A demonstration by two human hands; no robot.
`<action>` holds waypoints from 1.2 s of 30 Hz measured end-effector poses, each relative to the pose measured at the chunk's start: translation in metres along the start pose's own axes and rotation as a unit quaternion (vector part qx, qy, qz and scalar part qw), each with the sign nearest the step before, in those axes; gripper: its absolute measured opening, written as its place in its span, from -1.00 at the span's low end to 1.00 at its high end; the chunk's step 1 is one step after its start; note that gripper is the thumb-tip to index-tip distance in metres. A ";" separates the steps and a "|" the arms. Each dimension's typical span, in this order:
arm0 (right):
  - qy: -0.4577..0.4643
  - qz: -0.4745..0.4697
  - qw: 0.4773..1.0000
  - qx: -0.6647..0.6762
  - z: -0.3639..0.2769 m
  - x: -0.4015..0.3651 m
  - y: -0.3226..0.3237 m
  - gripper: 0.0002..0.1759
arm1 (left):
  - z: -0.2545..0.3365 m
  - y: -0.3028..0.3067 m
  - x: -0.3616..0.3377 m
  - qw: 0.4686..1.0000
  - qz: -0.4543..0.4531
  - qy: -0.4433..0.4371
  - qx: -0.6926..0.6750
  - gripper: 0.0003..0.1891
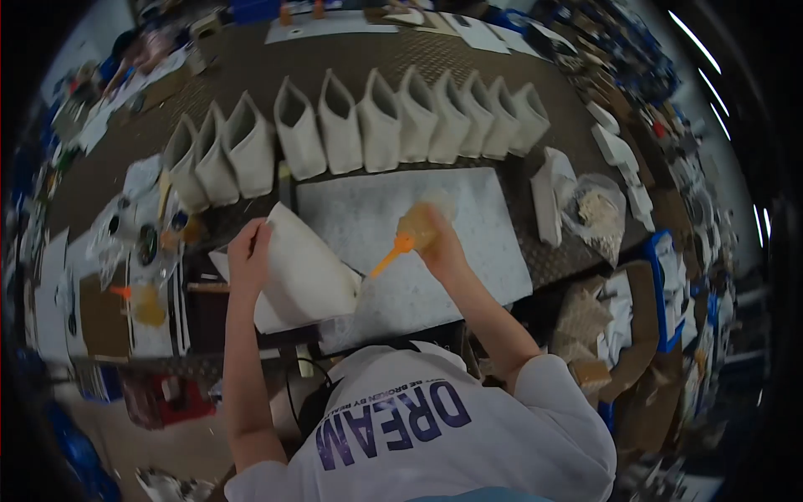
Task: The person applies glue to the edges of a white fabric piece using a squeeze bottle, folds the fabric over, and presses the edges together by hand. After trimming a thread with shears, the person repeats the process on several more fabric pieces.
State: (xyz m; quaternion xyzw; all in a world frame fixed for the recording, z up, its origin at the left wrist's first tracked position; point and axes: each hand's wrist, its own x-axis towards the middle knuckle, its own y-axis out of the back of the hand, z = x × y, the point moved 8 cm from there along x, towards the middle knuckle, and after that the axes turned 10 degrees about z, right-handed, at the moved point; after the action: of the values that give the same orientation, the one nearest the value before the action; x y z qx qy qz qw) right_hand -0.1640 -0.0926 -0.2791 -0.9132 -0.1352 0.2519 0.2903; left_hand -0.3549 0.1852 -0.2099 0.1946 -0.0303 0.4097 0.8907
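Observation:
My left hand (249,253) is closed on the upper edge of a cream, stiff-looking pouch (308,272), which lies tilted over the front left of a pale board (493,251). In my right hand (445,249) is a squeeze glue bottle (415,224) with yellowish contents, held tipped over the board. Its orange nozzle points down and left, close to the pouch's lower right corner. Behind the board stands a row of similar cream pouches (339,125), upright with their pointed tops open.
A clear plastic bag (595,209) of pale bits lies right of the board beside a folded cream piece (548,197). Another orange-tipped bottle (149,305) lies at left, near jars and plastic wrap (117,226). A blue crate (667,293) and cardboard boxes stand at right.

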 end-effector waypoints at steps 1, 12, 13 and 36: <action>-0.032 0.110 0.988 0.104 -0.006 -0.002 0.042 -0.42 | 0.016 -0.017 0.002 0.999 -0.021 -0.031 0.019 -0.79; 0.018 0.381 0.764 0.521 -0.026 -0.098 0.380 -0.56 | 0.203 -0.221 0.047 0.949 -0.247 -0.180 0.077 -0.78; 0.027 0.394 0.738 0.547 -0.028 -0.109 0.392 -0.55 | 0.214 -0.242 0.050 0.941 -0.268 -0.190 0.080 -0.79; 0.020 0.406 0.691 0.597 -0.046 -0.103 0.502 -0.50 | 0.114 -0.577 -0.029 0.912 -0.355 -0.201 0.043 -0.84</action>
State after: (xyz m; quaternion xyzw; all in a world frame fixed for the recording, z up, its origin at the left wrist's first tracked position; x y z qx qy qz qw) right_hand -0.1744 -0.5536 -0.5081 -0.5179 0.4338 0.3542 0.6467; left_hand 0.0665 -0.2176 -0.2962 0.3091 -0.1203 0.0199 0.9432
